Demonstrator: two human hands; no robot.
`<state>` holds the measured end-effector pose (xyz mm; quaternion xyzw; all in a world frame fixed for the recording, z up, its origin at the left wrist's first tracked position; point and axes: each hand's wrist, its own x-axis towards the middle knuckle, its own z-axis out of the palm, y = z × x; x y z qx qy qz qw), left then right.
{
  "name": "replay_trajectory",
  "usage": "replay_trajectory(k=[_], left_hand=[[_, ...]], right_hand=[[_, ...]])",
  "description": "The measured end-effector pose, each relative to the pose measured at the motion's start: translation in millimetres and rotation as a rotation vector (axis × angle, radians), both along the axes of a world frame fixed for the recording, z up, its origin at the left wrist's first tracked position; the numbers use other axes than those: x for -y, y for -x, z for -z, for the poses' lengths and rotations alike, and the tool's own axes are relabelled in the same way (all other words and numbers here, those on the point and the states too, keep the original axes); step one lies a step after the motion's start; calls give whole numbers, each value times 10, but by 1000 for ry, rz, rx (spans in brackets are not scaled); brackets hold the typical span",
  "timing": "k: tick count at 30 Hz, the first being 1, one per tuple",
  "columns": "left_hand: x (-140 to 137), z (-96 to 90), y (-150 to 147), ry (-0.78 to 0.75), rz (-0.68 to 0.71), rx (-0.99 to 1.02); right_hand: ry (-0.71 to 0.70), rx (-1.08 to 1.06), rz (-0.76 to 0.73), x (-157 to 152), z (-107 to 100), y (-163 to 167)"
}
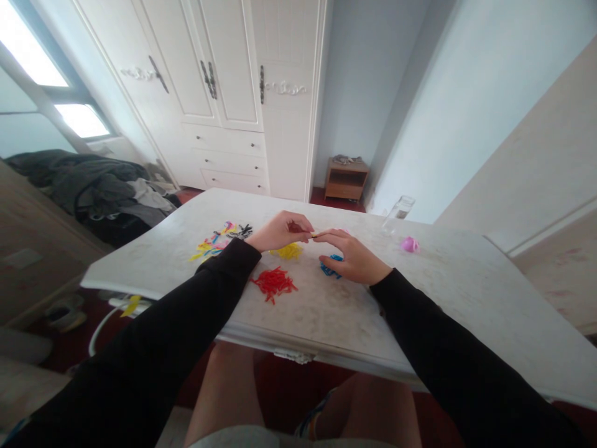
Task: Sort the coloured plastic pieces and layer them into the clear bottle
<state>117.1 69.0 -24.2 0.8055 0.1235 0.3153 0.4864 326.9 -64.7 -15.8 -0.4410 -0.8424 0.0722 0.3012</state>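
My left hand (pixel 283 231) is over the table with its thumb and fingertips pinched together. A tiny thing sits at the pinch, too small to name. My right hand (pixel 352 256) reaches in from the right, fingers stretched out and thumb apart, its fingertips meeting the left ones. Below the hands lies a pile of thin red strips (pixel 274 284). A yellow pile (pixel 288 251) is partly under my left hand, and a blue pile (pixel 330 266) partly behind my right thumb. Black strips (pixel 242 231) and a mixed-colour heap (pixel 209 246) lie left of my left wrist.
On the white table (pixel 457 298) stand a clear glass bottle (pixel 400 213) and a crumpled purple-pink thing (pixel 410 244). A yellow strip (pixel 132 305) hangs at the left edge. Beyond are a white wardrobe (pixel 228 81), a small wooden cabinet (pixel 346 180) and heaped dark clothes (pixel 88 180).
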Motion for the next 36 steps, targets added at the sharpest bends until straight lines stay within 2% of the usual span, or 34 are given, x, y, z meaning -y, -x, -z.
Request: replay_trajectory(k=[10, 15, 20, 29, 36], left_hand=[[-4, -9, 10, -40, -11, -19], [-21, -68, 73, -270, -110, -127], [-39, -95, 134, -452, -91, -209], [-10, -138, 127, -414, -121, -160], [80, -98, 53, -330, -95, -139]], right_hand=[[-40, 8, -4, 7, -3, 7], [-62, -4, 62, 6, -24, 2], [-64, -19, 64, 7, -40, 3], [-76, -13, 84, 7, -33, 14], [-61, -14, 68, 6, -22, 29]])
